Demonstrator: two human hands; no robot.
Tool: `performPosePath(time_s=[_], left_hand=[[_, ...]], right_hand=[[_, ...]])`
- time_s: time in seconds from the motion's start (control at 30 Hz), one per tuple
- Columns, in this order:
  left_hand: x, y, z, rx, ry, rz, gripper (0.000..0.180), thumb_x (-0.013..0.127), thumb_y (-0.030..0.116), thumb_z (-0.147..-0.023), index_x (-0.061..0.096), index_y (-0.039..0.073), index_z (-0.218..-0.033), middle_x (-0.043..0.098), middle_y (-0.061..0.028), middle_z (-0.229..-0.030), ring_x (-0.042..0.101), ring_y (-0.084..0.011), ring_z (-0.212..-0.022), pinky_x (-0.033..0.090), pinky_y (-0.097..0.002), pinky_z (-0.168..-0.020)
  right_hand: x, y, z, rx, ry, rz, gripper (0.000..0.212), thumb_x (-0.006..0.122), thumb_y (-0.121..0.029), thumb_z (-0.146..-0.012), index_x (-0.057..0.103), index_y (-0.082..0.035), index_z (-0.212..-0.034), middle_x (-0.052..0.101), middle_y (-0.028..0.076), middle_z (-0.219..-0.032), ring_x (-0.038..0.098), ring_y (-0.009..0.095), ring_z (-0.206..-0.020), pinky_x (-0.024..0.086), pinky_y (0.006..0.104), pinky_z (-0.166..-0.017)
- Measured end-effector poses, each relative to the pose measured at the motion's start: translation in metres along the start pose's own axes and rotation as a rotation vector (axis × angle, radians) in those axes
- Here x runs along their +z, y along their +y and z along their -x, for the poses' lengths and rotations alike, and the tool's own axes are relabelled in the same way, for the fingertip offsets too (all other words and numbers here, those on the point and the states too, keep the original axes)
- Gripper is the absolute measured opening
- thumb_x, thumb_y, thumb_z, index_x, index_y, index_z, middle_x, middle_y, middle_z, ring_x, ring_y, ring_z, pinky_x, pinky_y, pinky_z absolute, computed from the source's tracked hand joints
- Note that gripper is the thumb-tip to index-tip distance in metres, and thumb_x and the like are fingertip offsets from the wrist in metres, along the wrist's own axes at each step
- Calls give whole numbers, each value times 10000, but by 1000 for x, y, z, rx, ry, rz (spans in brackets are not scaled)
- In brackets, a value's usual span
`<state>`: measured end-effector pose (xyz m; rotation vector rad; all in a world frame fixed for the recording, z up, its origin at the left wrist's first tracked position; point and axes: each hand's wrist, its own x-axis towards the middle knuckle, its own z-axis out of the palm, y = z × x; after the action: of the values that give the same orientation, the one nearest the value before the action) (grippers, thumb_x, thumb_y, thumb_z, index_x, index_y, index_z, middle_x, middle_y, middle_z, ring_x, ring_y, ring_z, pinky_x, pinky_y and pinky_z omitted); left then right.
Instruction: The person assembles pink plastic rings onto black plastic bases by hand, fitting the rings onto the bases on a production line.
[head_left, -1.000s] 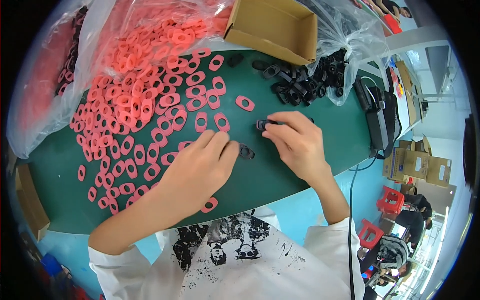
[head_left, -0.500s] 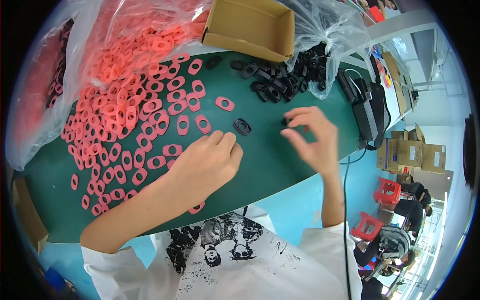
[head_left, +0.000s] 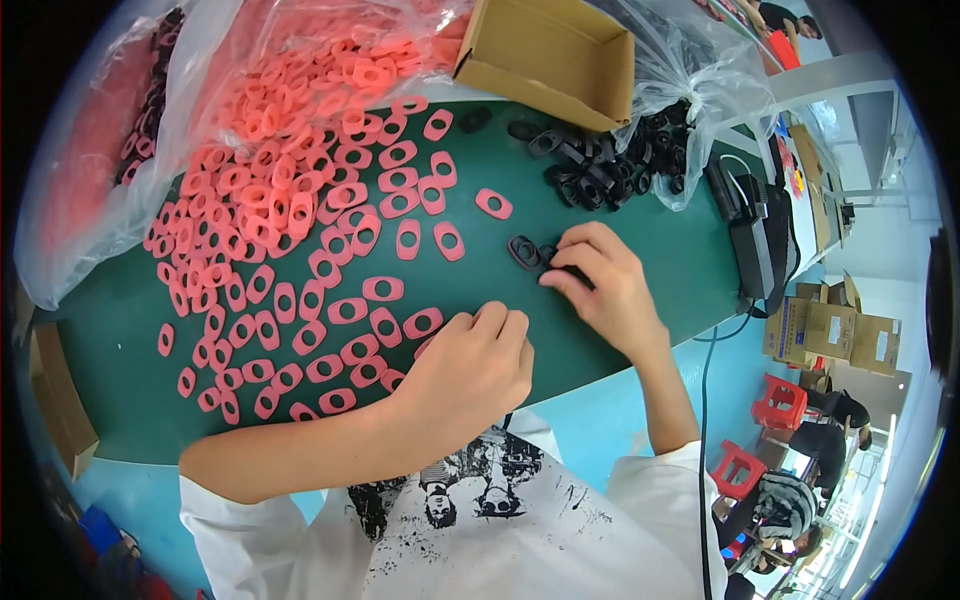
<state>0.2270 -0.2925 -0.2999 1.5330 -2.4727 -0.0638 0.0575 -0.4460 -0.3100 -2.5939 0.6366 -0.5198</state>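
My right hand (head_left: 605, 290) pinches a small black plastic part (head_left: 547, 256) between thumb and fingers, right beside a black oval ring-shaped part (head_left: 523, 253) on the green table. Whether the two black parts touch, I cannot tell. Nearer to me, my left hand (head_left: 475, 365) is closed with its fingers curled down over the table; whatever it may hold is hidden beneath. Around its left side lie many flat pink oval rings (head_left: 348, 312), each with a hole in the middle. One pink ring (head_left: 494, 203) lies apart, beyond the black oval part.
A pile of pink rings spills from a clear plastic bag (head_left: 200, 100) at the far left. An open cardboard box (head_left: 550, 60) sits at the back, and black parts (head_left: 600, 165) lie heaped by another bag (head_left: 690, 70). A black device (head_left: 750, 220) with a cable stands at the right edge.
My right hand has moved left and nearer, bringing the small black part beside the black oval one. The left hand has drawn back toward the front edge. The whole view has shifted slightly.
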Motion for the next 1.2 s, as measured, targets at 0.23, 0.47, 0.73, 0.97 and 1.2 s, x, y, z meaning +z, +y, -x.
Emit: performPosePath(time_s=[0.23, 0.47, 0.73, 0.97, 1.2], left_hand=[[3, 1, 1, -11, 29, -18, 300, 677, 63, -611, 630, -46, -886, 496, -74, -830, 527, -184, -799, 457, -258, -616], [5, 2, 1, -39, 50, 18, 313, 695, 83, -607, 636, -40, -888, 506, -77, -823, 532, -192, -809, 460, -248, -630], [5, 3, 4, -49, 22, -3, 297, 699, 92, -600, 642, -41, -860, 518, -78, -833, 535, -200, -830, 456, -256, -621], [3, 4, 3, -48, 16, -18, 262, 694, 94, -586, 633, -28, -810, 500, -67, -792, 511, -204, -807, 436, -262, -608], [9, 11, 6, -76, 11, -27, 265, 684, 96, -594, 634, -29, -822, 497, -64, -784, 514, -193, -801, 434, -253, -599]], right_hand=[[-9, -9, -40, 149, 24, -264, 196, 682, 45, -821, 687, 2, -1012, 633, 82, -834, 586, 134, -625, 496, 270, -594], [40, -5, -74, -57, 153, -125, 127, 724, -21, -818, 730, -18, -944, 635, 79, -784, 565, 124, -588, 447, 251, -532], [37, -14, -67, 241, 108, -186, 58, 710, -9, -792, 665, 26, -799, 595, 32, -745, 482, 56, -547, 366, 228, -493], [39, -22, -58, 338, 157, -126, 82, 689, -17, -812, 627, 25, -780, 569, 23, -665, 445, 49, -520, 355, 231, -486], [38, -21, -61, 260, 123, -147, 90, 674, -15, -821, 609, 32, -781, 571, 40, -666, 516, 76, -526, 394, 257, -493]])
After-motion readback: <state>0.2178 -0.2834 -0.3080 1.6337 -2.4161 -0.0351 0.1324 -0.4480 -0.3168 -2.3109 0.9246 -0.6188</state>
